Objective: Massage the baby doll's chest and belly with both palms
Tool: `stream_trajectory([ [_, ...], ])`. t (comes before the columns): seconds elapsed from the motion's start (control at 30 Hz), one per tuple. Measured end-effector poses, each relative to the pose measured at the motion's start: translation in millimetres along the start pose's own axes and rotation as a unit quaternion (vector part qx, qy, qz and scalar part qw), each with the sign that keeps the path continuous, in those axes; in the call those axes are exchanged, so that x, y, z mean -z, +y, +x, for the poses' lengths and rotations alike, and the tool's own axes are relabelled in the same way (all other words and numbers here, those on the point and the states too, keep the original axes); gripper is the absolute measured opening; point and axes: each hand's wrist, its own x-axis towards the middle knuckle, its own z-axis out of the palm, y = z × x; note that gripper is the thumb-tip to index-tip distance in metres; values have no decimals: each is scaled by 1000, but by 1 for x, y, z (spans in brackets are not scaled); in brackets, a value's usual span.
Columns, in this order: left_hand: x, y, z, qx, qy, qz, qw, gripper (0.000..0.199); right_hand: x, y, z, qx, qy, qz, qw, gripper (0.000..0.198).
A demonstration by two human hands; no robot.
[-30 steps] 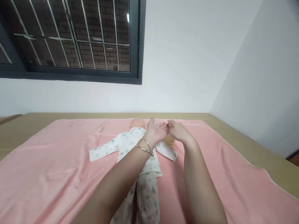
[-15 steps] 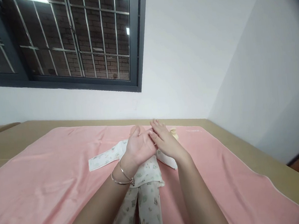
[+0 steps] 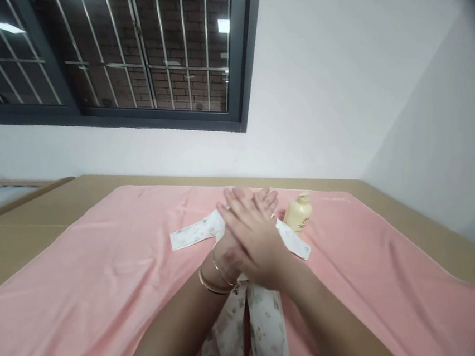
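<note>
My right hand lies flat across my left hand, palm against palm, with its fingers spread. The left hand is turned palm up beneath it; its straight fingertips show past the right hand, while most of the palm is hidden. Two thin bracelets circle the left wrist. Nothing is held in either hand. Below them lies a small white printed outfit, its sleeve stretched out to the left and its trouser legs toward me. The hands cover the middle of the top. Beside the right sleeve stands a pale yellow pump bottle.
A pink cloth with some wrinkles spreads over a tan surface. Behind it rises a white wall with a dark-framed, barred window at upper left.
My right hand has slid from the left fingertips onto the left palm, now covering it. The view has shifted left, and the pump bottle, mostly hidden before, shows fully.
</note>
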Motion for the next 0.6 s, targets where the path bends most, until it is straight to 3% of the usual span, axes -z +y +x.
stream_trajectory([
  [0.1,-16,16,-3,53,-54,-148,986,57,0,23,0,-31,50,41,997,63],
  [0.2,-21,30,-7,68,-82,-202,974,60,-3,36,0,-74,95,68,990,62],
  [0.3,-12,35,-12,75,-73,-224,969,63,-9,25,-3,-113,99,77,986,64],
  [0.47,5,41,-11,16,2,-209,978,64,-10,-21,-13,-47,68,109,991,73],
  [0.53,7,39,-13,29,-24,-148,988,65,-6,-33,-16,-17,58,112,992,75],
  [0.6,5,32,-19,54,-88,-80,991,65,-1,-35,-18,-10,68,108,992,75],
])
